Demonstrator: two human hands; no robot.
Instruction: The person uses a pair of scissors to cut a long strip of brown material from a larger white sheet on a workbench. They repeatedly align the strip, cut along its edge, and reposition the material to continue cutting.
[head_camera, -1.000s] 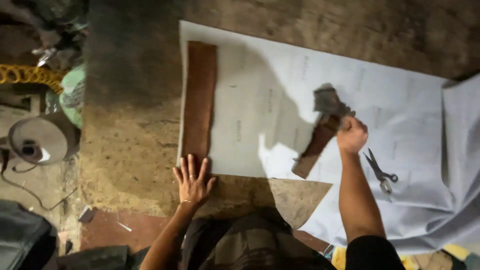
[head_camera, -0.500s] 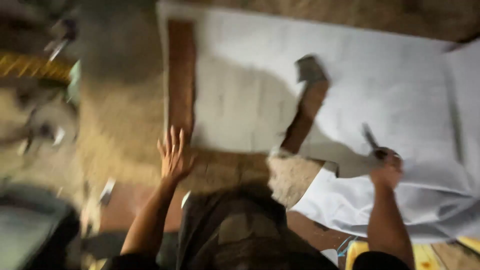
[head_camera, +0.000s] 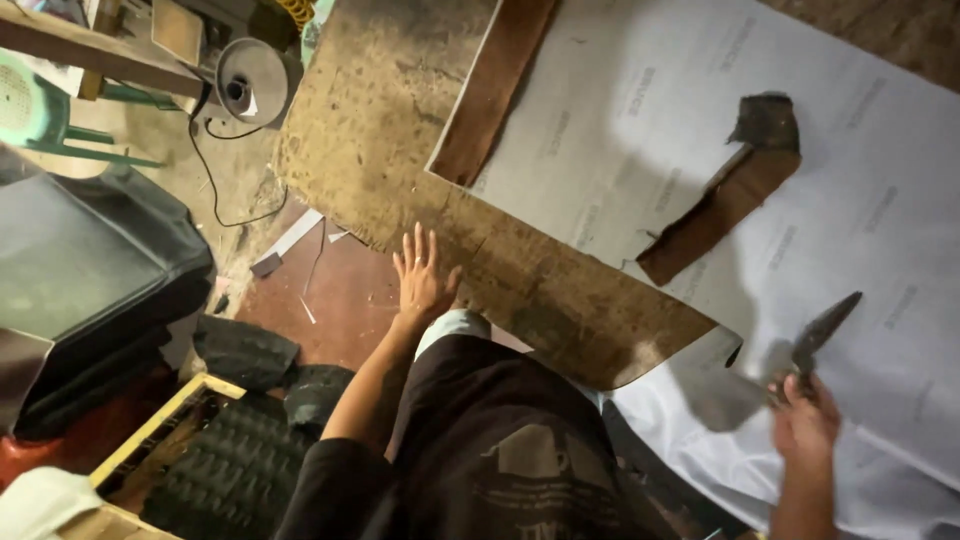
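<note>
Right hand (head_camera: 805, 420) grips metal scissors (head_camera: 820, 335) (blades dark); left hand (head_camera: 423, 275) splayed over worn board (head_camera: 400, 130).

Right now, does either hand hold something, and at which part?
The right hand grips scissors at the handle end, blades pointing away. The left hand holds nothing; it rests flat on the brown board.

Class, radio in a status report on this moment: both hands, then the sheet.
Left hand open, flat on brown board. Right hand gripping scissors over white sheet. Brown strip lying on sheet.
</note>
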